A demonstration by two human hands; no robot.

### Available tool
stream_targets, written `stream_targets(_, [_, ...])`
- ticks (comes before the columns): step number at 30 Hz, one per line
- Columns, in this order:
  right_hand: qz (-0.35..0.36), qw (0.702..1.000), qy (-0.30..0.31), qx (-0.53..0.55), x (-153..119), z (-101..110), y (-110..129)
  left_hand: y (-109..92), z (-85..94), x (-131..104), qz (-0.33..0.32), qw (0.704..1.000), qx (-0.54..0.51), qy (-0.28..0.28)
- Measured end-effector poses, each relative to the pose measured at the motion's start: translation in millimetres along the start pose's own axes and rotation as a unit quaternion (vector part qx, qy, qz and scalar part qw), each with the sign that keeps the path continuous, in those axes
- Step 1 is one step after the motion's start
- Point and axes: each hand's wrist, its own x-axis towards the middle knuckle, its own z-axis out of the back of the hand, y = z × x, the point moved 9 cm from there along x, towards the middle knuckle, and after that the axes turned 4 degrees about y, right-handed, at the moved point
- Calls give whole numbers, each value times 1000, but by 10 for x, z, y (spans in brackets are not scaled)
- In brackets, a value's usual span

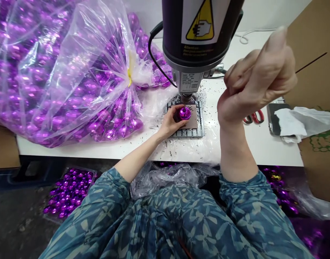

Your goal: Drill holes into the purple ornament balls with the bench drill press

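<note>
My left hand [170, 121] holds a shiny purple ball [184, 113] between thumb and fingers on a brown board [193, 123], which lies on the slotted metal base plate [201, 133]. Directly above the ball is the chuck of a bench drill press [198, 54]. To the right of the machine, my right hand [258, 75] is raised, its fingers curled round the end of the drill press lever [219, 70]. Small dark shavings are scattered around the base.
A large clear bag [59, 72] of purple balls, tied with yellow, covers the table's left side. Red-handled scissors [258, 117], a phone [275, 118] with white tissue [291, 124], and a cardboard box [316, 90] are at right. Below left is a tray of purple pieces [70, 190].
</note>
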Motion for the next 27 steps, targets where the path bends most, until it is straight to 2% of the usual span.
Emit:
stream_targets(9, [52,997,-50,6,-158,125,-35,-7,-4,-12,2,1000,1,-6])
stream_targets(16, [83,996,-19,-27,-241,152,-41,-33,-3,-9,-2,1000,-4,-5])
stream_targets(22, [11,995,44,-93,-287,144,-229,-43,-2,-9,2,1000,-9,-7])
stream_targets(27, [50,994,1,-94,-380,218,-165,-27,5,-17,13,1000,-7,-11])
